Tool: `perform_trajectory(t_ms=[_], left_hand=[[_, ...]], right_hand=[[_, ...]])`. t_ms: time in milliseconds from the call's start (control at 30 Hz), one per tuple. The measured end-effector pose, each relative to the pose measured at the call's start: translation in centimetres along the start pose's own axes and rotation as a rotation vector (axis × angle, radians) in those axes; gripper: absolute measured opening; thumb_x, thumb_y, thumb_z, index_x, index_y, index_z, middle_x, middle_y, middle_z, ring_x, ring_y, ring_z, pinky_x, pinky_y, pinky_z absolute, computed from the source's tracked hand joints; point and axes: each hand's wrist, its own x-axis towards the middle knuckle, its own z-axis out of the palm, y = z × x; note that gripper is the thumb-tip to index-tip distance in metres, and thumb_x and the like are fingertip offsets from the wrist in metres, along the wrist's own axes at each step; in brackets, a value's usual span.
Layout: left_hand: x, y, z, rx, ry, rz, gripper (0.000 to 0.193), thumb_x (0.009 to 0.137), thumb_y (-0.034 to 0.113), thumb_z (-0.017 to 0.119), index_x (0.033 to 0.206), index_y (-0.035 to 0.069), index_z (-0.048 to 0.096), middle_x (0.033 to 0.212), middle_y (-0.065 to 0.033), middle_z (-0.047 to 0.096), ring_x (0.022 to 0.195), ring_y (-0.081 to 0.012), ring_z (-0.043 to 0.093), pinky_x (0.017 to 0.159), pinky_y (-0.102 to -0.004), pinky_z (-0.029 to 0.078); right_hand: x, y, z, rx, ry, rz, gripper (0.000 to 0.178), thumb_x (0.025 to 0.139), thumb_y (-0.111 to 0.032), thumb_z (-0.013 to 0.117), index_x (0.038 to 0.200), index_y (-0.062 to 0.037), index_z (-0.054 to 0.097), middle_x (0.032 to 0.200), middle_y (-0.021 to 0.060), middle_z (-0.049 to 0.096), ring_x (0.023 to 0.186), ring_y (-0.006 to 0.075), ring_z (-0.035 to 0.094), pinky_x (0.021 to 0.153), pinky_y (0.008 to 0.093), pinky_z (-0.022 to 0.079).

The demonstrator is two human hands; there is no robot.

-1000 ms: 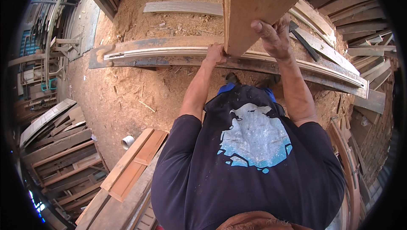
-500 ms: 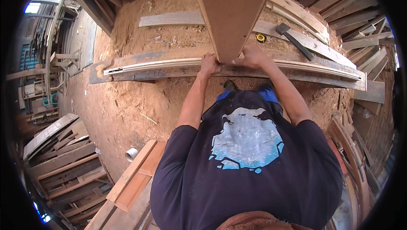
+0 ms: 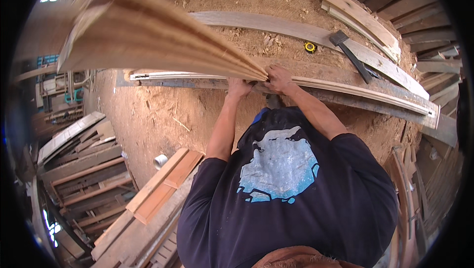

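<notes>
A long wooden board (image 3: 148,36), grooved along its edge, slants up to the left from my hands, its far part smeared by motion. My left hand (image 3: 239,87) is closed at the board's lower end, the fingers partly hidden beneath it. On the other side of that narrow end, my right hand (image 3: 279,79) grips it with bent fingers. Just under both hands lies a long pale grooved wooden strip (image 3: 355,92), stretched crosswise on a worn plank (image 3: 321,68).
Beyond the plank, a hammer-like tool (image 3: 351,56) with a dark handle rests on a long grey board (image 3: 276,28). A yellow tape measure (image 3: 310,47) sits nearby on sawdust. Stacked timber (image 3: 89,169) stands at left, and reddish panels (image 3: 160,194) lie near my left side.
The board between my hands has swung from standing straight ahead to leaning far left, turning its grooved edge into view. My right hand has come closer to my left. The view has shifted slightly.
</notes>
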Motion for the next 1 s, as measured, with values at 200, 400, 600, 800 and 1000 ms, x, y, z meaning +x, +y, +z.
perform_trajectory(t_ms=[200,400,600,800,1000], left_hand=[[-4.9,12.9,-3.0,-0.088,0.532,-0.01,0.048,0.081,0.029,0.086,0.119,0.005,0.07,0.116,-0.0144,0.072,0.113,-0.0334,0.065,0.103,-0.0453,0.047],[-4.9,14.4,-2.0,-0.338,0.5,-0.383,0.074,0.084,0.034,0.084,0.138,-0.003,0.05,0.135,-0.0226,0.054,0.134,-0.0352,0.045,0.116,-0.0467,0.032],[-4.7,13.9,-0.8,-0.165,0.486,-0.526,0.079,0.086,0.029,0.077,0.148,-0.003,0.041,0.15,-0.0267,0.043,0.146,-0.0431,0.031,0.121,-0.0529,0.025],[-6.6,13.7,-1.2,-0.193,0.463,-0.591,0.079,0.085,0.024,0.074,0.152,-0.001,0.039,0.156,-0.0239,0.039,0.149,-0.0432,0.024,0.123,-0.0541,0.02],[-4.9,16.1,-3.7,-0.083,0.466,-0.596,0.078,0.085,0.023,0.072,0.153,0.002,0.039,0.158,-0.0197,0.041,0.15,-0.0418,0.024,0.124,-0.0542,0.017]], right_hand=[[1.0,-0.8,-0.6,0.02,-0.088,-0.022,0.043,0.077,-0.029,0.08,0.106,-0.0078,0.057,0.107,0.0146,0.063,0.108,0.037,0.061,0.092,0.0472,0.052],[3.6,1.8,-1.8,0.16,-0.521,-0.029,0.06,0.082,-0.029,0.078,0.13,-0.0067,0.052,0.125,0.0199,0.062,0.117,0.0424,0.058,0.103,0.0495,0.047],[1.8,3.2,-5.7,0.183,-0.61,0.12,0.074,0.086,-0.029,0.073,0.15,-0.0085,0.04,0.139,0.0243,0.054,0.131,0.0432,0.049,0.109,0.0519,0.043],[2.0,3.2,-3.8,0.224,-0.627,0.052,0.074,0.087,-0.023,0.072,0.153,-0.0155,0.04,0.149,0.0183,0.044,0.137,0.0409,0.042,0.109,0.058,0.04],[3.6,2.8,-5.3,0.3,-0.621,0.012,0.078,0.085,-0.011,0.07,0.157,-0.0186,0.039,0.149,0.0165,0.044,0.137,0.0404,0.041,0.111,0.0568,0.04]])
